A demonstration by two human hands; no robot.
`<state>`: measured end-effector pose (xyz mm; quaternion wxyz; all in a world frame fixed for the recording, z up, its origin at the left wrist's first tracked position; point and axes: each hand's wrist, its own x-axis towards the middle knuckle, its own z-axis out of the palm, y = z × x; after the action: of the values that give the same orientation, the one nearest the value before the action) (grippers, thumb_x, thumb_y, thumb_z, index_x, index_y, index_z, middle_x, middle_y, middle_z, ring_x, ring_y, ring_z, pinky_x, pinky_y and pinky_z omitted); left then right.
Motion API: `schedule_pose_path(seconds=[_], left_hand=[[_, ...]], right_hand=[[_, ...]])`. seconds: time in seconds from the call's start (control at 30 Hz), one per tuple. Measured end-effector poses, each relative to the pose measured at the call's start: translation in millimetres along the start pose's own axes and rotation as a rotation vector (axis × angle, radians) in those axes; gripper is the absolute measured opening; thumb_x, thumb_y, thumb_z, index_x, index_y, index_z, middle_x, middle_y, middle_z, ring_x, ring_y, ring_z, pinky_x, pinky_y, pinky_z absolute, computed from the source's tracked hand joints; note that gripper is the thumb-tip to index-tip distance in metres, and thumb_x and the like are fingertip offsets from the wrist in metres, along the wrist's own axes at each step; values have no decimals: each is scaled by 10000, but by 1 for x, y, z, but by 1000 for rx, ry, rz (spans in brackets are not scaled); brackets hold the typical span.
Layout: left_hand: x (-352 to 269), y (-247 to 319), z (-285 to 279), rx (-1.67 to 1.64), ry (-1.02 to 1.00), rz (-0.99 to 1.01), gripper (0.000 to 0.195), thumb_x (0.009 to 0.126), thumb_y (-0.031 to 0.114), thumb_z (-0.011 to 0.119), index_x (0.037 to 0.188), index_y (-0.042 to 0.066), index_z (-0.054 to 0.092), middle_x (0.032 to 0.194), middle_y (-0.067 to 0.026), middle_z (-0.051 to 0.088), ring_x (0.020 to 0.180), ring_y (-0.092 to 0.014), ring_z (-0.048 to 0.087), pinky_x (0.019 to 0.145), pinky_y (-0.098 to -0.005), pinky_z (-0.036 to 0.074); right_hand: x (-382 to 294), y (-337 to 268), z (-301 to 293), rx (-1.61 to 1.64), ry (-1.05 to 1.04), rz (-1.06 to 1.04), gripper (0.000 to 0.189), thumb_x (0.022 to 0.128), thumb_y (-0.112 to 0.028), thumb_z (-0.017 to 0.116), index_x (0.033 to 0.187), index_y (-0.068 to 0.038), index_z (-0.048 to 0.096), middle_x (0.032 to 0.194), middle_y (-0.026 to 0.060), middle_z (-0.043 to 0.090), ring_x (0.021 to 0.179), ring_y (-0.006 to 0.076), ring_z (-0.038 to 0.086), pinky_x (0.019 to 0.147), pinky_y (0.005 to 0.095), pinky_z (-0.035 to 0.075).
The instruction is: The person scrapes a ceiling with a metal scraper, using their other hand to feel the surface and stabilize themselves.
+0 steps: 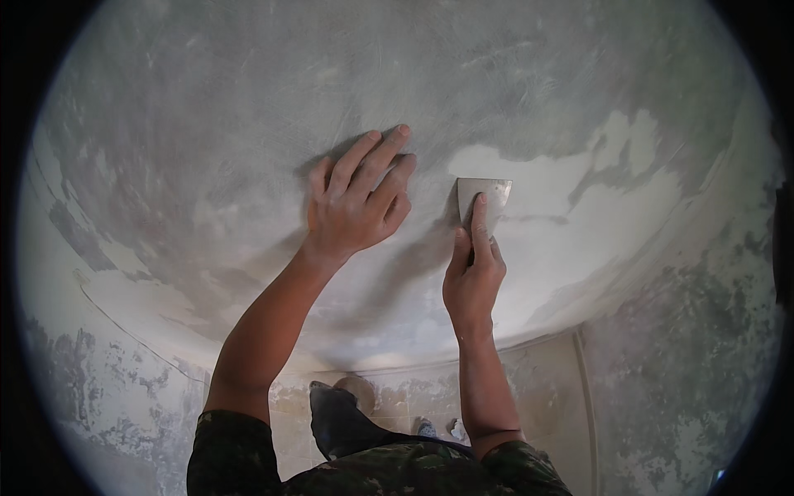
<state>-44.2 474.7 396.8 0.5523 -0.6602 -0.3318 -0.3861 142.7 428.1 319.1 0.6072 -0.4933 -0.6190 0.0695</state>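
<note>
My right hand grips a metal putty knife, its index finger laid along the blade. The blade's straight edge points away from me, over the lower left part of a white patch on a grey plastered wall. To the left, my left hand rests on the grey surface with its fingers spread and bent, holding nothing. Shadows of hands and arms fall on the wall. The knife's handle is mostly hidden in my right hand.
Mottled side walls with worn grey and white areas stand at right and left. Below, a tiled floor shows, with a round object beside my dark-clothed leg. A pipe or cable runs down at the right.
</note>
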Motion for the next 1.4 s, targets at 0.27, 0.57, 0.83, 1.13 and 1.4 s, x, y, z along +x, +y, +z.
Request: schedule_pose_path(seconds=[0.27, 0.57, 0.83, 1.13, 1.4], left_hand=[[3, -6, -3, -2, 11, -12, 237, 898, 258, 656, 1121, 247, 736, 1470, 51, 649, 1298, -178, 554, 1003, -383, 358], [21, -6, -24, -20, 35, -11, 238, 908, 257, 654, 1135, 244, 723, 1475, 52, 641, 1310, -175, 542, 1020, -380, 347], [31, -13, -57, -11, 83, -18, 203, 871, 244, 667, 1060, 269, 735, 1451, 80, 659, 1283, -153, 559, 994, -363, 352], [28, -14, -65, -38, 73, 6, 228, 903, 268, 672, 1122, 241, 730, 1461, 53, 648, 1287, -178, 551, 1016, -370, 345], [27, -12, -53, -3, 4, 31, 394, 881, 272, 678, 1267, 323, 737, 1496, 71, 617, 1281, -175, 509, 1023, -365, 324]], right_hand=[[2, -10, 3, -5, 3, 10, 548, 1075, -74, 583, 1611, -126, 477, 849, 225, 664, 721, 359, 657, 689, 416, 552], [-3, -29, -11, 56, 49, -15, 566, 1073, -90, 604, 1620, -149, 468, 844, 224, 671, 706, 354, 663, 685, 411, 551], [1, -87, -30, 41, 110, 18, 547, 1076, -148, 618, 1607, -182, 488, 792, 206, 634, 674, 358, 645, 664, 435, 527], [-7, -84, -30, 50, 132, -62, 552, 1066, -85, 607, 1603, -122, 482, 754, 227, 644, 674, 352, 630, 660, 428, 508], [-17, -64, -22, 58, 52, -7, 551, 1083, -132, 594, 1617, -187, 472, 735, 198, 626, 677, 352, 607, 680, 431, 512]])
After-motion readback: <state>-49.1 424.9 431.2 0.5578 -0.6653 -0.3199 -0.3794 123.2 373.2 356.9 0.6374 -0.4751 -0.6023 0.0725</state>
